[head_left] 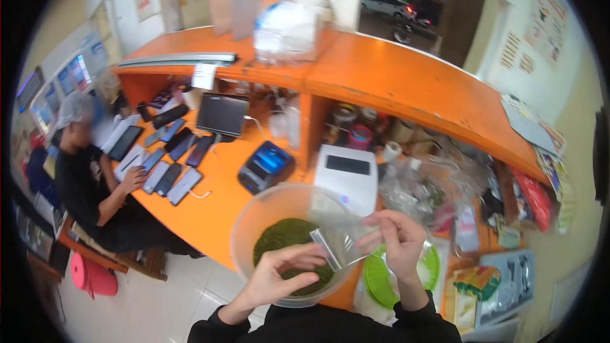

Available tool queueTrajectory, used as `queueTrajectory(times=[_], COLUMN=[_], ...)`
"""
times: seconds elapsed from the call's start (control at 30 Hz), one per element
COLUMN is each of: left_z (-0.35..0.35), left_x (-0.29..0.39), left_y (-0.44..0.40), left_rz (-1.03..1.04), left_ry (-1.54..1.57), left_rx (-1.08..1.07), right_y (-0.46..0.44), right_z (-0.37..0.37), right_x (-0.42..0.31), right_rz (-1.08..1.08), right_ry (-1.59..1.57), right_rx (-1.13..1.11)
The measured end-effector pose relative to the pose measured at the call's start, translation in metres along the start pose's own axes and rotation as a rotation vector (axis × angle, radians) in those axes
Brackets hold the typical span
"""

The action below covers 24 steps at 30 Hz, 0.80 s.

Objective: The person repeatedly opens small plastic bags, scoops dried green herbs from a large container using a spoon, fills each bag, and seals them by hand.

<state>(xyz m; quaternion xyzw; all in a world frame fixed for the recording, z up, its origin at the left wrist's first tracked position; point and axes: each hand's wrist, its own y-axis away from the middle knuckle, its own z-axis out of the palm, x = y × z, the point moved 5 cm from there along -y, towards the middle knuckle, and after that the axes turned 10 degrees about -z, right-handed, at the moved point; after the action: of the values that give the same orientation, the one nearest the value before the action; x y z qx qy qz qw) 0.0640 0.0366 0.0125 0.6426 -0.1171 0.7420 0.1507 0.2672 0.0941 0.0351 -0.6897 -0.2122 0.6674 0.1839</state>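
A small clear plastic bag (349, 241) with a whitish strip along one edge is stretched out in front of me. My right hand (400, 236) pinches its right side between bent fingers. At the strip end is my left hand (283, 273), thumb and fingers apart; its fingertips are at the strip, and I cannot tell if they touch it. Both hands are over or beside a large translucent tub (244, 222). Green, powdery or finely chopped stuff (283, 236) covers the tub's bottom, partly hidden by my left hand. Under my right hand lies a bright green round lid (379, 277).
A white scale-like device (346, 181) and a black label-printer-like box (267, 166) stand behind the tub. Several phones (184, 184) lie to the left, near a seated person (86, 178). Plastic bags (426, 187) and a grey tray (508, 279) are on the right. An orange shelf (394, 82) overhangs the back.
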Motion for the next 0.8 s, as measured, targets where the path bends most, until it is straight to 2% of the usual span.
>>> queueTrajectory(times=[0.03, 0.13, 0.17, 0.27, 0.37, 0.47, 0.57, 0.67, 0.73, 0.8], left_z=[-0.001, -0.015, -0.020, -0.025, -0.021, -0.013, -0.009, -0.009, -0.008, -0.007], left_x=[-0.002, -0.012, -0.013, -0.006, -0.005, -0.005, -0.004, -0.009, -0.007, -0.007], left_y=[0.002, 0.010, 0.013, 0.020, 0.020, 0.019, 0.017, 0.014, 0.015, 0.013], left_rz=[-0.014, 0.066, 0.109, 0.215, 0.206, 0.270, 0.309, 0.296, 0.268, 0.258], left_ry=[0.063, 0.161, 0.179, 0.186, 0.119, 0.034, -0.180, -0.303, -0.329, -0.253], left_rx=[0.040, 0.214, 0.277, 0.404, 0.425, 0.485, 0.492, 0.493, 0.480, 0.437], right_y=[-0.002, -0.005, -0.004, -0.009, 0.000, 0.005, 0.008, 0.006, 0.006, 0.009], right_z=[0.013, 0.047, 0.051, 0.064, 0.057, 0.078, 0.084, 0.080, 0.077, 0.075], right_x=[0.003, -0.001, 0.004, -0.013, -0.037, -0.047, -0.025, -0.021, -0.007, -0.003], right_rz=[-0.082, -0.023, 0.093, -0.283, -0.671, -0.517, -0.192, -0.148, -0.076, -0.043], right_ry=[-0.045, -0.250, -0.311, -0.174, 0.292, 0.191, -0.089, -0.096, -0.219, -0.285], right_rx=[-0.156, -0.193, -0.222, 0.033, -0.121, -0.432, -0.635, -0.702, -0.700, -0.676])
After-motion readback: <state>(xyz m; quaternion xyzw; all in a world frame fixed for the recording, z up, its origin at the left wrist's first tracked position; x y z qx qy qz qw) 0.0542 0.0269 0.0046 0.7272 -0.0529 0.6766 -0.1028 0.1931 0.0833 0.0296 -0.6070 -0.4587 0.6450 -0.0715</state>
